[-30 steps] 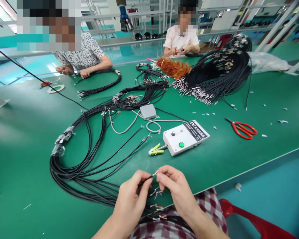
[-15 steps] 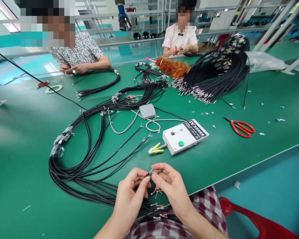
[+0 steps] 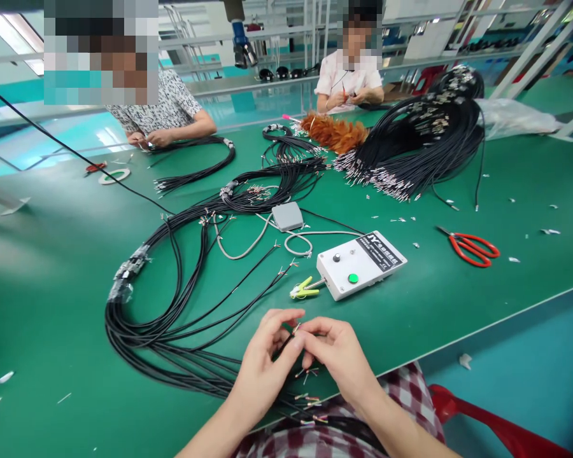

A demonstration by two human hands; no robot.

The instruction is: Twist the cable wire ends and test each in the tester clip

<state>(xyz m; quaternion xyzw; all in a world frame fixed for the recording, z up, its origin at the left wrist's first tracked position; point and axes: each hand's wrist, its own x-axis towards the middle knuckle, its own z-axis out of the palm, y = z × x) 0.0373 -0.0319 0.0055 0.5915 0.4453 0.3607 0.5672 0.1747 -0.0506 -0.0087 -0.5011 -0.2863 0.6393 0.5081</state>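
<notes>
A smooth, faintly glossy green mat is seen on the table [image 3: 458, 299]. The black cables [image 3: 172, 331] are sheathed in matt rubbery plastic, with bare metal strands at their tips. Beside them, the white box [image 3: 363, 267] is cased in smooth plastic.

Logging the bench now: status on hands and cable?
Left hand and right hand both pinch one black cable end. Stripped wires showing. White tester box beyond, apart.

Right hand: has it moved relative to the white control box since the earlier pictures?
Yes. The right hand has closed in leftward, away from the white control box, and now meets the left hand over the wire end.
</notes>
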